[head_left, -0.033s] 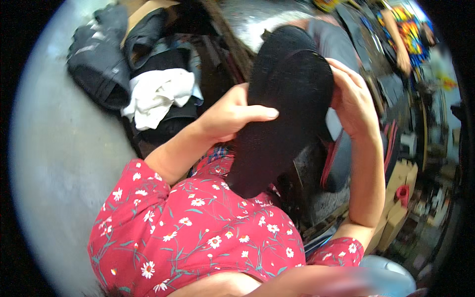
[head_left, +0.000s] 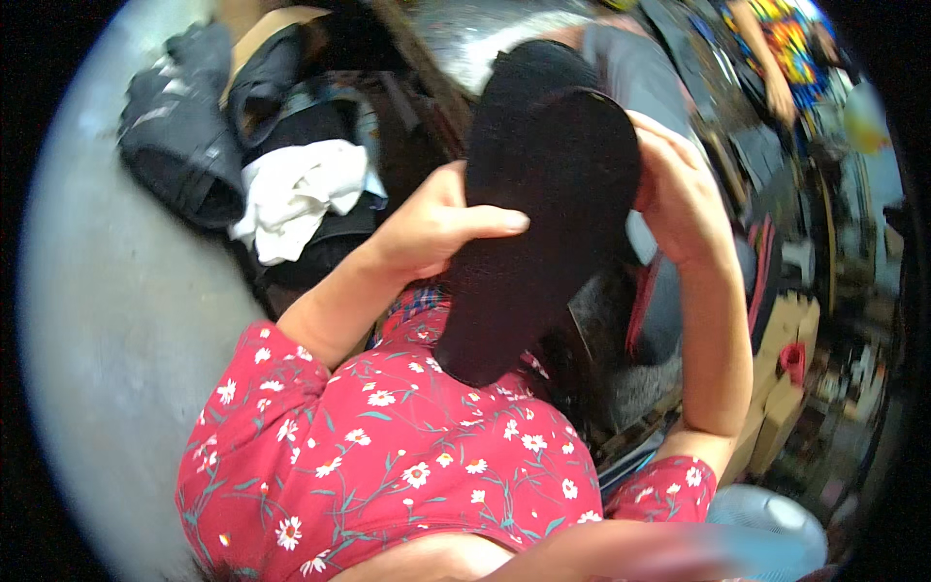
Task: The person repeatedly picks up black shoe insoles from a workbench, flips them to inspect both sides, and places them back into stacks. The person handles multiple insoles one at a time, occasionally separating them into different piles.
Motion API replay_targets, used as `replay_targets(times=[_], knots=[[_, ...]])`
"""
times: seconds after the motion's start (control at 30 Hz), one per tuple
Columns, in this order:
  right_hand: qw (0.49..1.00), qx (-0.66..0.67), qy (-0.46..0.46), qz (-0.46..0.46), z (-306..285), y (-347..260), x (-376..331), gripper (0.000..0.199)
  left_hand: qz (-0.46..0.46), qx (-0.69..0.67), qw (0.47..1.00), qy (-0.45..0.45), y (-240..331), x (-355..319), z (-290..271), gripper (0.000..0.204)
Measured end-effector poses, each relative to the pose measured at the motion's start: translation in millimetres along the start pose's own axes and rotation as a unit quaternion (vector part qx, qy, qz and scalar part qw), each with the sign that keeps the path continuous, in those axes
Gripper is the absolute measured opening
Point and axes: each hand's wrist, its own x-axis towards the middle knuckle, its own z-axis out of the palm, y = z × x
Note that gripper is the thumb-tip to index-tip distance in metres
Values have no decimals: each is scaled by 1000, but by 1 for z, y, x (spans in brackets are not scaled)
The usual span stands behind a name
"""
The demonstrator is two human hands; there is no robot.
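Before my chest I hold a black, sole-shaped piece [head_left: 543,213], like a shoe sole, with its broad end up and its narrow end near my shirt. A curved edge crosses the broad end, so a second layer may lie behind it; I cannot tell. My left hand [head_left: 436,223] is closed on its left edge, thumb flat on the dark face and the other fingers hidden behind. At the upper right edge, my right hand [head_left: 684,199] grips the piece with bent fingers, their tips partly hidden.
To the left lie black shoes [head_left: 179,141] and a white cloth [head_left: 305,189] on a dark pile. Dark slippers with red edges [head_left: 659,315] lie beyond my right forearm, near cardboard [head_left: 776,388]. A person's arm [head_left: 766,63] shows at the upper right.
The black sole and both hands appear slightly farther left and up in the picture, as the whole view has shifted a little. Both hands keep the same hold.
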Motion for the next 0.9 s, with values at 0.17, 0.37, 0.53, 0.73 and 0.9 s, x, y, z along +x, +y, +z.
replay_targets(times=[0.17,0.37,0.53,0.73,0.9], knots=[[993,-21,-86,-74,9,25,-42,37,-25,-20,999,15,-10,5,4,52],[992,-73,-6,-99,25,23,-69,20,12,-28,1000,-6,-20,3,9,61],[964,-127,186,-142,-2,11,-100,17,85,-9,996,-6,-28,11,14,43],[828,-116,503,-218,-110,34,-145,30,91,31,993,64,-19,22,1,25],[791,-246,560,16,-196,111,-194,39,89,26,991,100,-13,34,-15,23]])
